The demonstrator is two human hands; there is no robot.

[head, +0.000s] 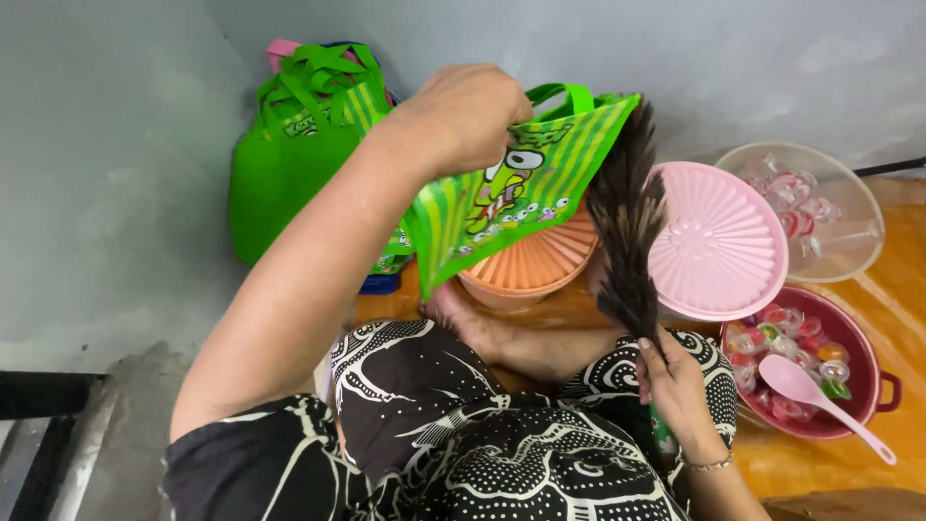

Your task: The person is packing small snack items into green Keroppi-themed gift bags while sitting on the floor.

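Green striped bag hangs from our left hand, fingers pinched tight on top edge, above orange basin. Our right hand grips dark feather duster, fingers wrapped around handle, feathers touching bag side.

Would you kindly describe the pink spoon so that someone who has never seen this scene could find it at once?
Look to the orange floor at the right, past the right hand holding the feather duster. There a dark red basin holds small jelly cups. The pink spoon lies across its rim, the only long-handled thing there, unlike the round pink lid above.
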